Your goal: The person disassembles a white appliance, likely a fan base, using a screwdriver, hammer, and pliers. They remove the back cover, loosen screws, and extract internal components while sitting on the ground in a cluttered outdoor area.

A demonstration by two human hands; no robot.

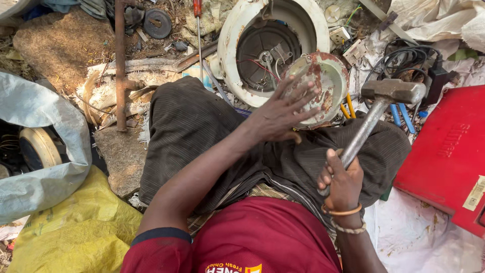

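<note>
fingers [303,93] spread on rusty round cover [323,86] | right hand [341,182] grips hammer [384,101]

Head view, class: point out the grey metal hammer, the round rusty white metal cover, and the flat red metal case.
grey metal hammer [393,91], head view, on its block head.
round rusty white metal cover [331,83], head view, on its inner face.
flat red metal case [444,151], head view, on its lid.
</note>
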